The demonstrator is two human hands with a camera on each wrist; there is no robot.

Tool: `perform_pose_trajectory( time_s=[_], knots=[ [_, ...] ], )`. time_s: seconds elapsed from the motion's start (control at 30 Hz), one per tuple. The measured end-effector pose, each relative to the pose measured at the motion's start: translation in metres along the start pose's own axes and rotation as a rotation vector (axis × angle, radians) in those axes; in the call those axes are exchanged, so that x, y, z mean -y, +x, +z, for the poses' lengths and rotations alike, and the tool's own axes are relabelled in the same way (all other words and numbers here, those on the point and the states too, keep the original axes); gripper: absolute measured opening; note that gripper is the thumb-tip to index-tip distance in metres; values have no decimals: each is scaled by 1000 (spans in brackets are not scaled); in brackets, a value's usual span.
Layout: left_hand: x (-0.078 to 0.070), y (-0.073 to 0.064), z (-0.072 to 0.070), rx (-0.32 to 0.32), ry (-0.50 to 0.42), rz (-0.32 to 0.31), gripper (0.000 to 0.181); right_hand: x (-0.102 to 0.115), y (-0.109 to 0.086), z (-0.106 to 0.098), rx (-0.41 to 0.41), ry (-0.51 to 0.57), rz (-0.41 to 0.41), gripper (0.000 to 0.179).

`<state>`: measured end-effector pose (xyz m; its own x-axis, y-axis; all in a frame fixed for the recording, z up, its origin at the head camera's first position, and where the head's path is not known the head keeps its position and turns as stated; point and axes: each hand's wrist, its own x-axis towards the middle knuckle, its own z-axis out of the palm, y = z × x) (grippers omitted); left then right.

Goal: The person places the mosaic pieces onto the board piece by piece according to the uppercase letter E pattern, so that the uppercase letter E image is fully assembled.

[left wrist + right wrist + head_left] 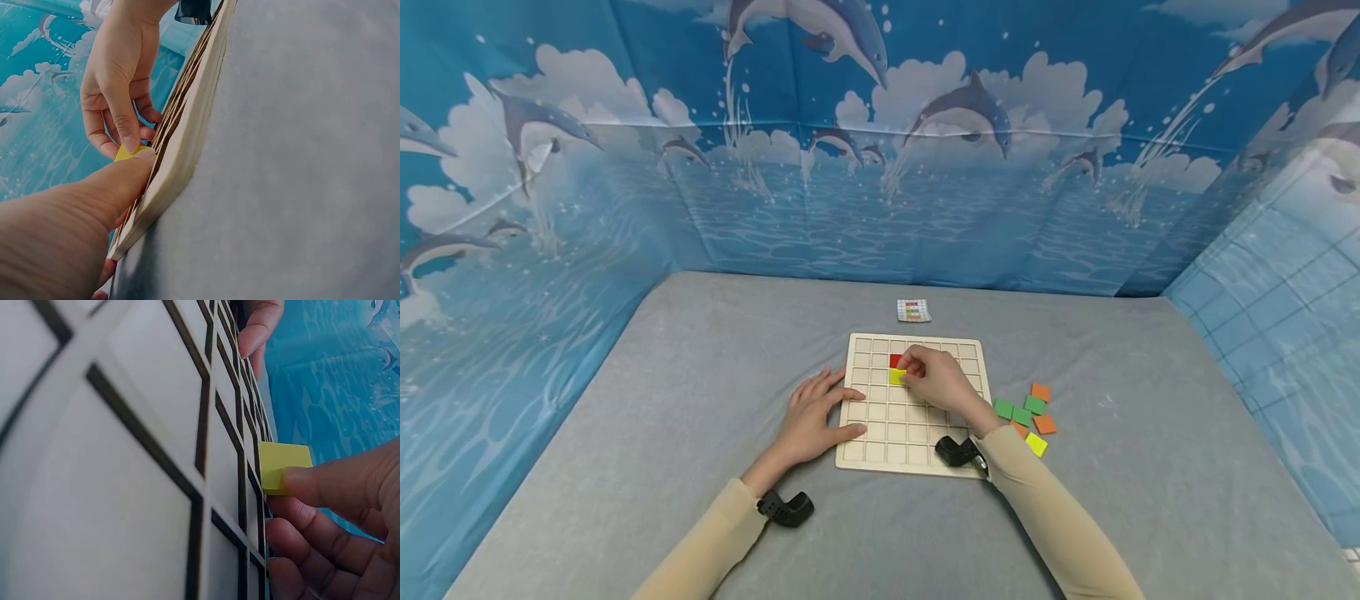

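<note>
A pale wooden board (877, 433) with a grid of square cells lies on the table. My right hand (936, 379) pinches a yellow square tile (284, 465) between thumb and fingers, tilted at the grid's surface in the upper middle of the board. A red tile (896, 361) sits in the cell just above it, partly covered by the right fingers. My left hand (812, 421) rests at the board's left edge, its fingers spread and its thumb (119, 181) lying on the top face.
Loose green tiles (1021, 416), orange tiles (1044, 424) and a yellow tile (1036, 444) lie right of the board. Behind it is a small card (913, 311) printed with a coloured grid. A dolphin-print curtain (880, 208) surrounds the grey table (737, 333).
</note>
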<state>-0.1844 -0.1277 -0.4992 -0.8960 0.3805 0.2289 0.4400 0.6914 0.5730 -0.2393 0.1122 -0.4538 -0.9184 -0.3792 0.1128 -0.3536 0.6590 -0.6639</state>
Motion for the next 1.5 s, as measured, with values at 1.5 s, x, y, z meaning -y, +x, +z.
perform_pose_trajectory(
  time_s=[1.5],
  knots=[
    [-3, -2, -2, 7, 3, 0, 41, -1, -14, -1, -41, -29, -26, 6]
  ],
)
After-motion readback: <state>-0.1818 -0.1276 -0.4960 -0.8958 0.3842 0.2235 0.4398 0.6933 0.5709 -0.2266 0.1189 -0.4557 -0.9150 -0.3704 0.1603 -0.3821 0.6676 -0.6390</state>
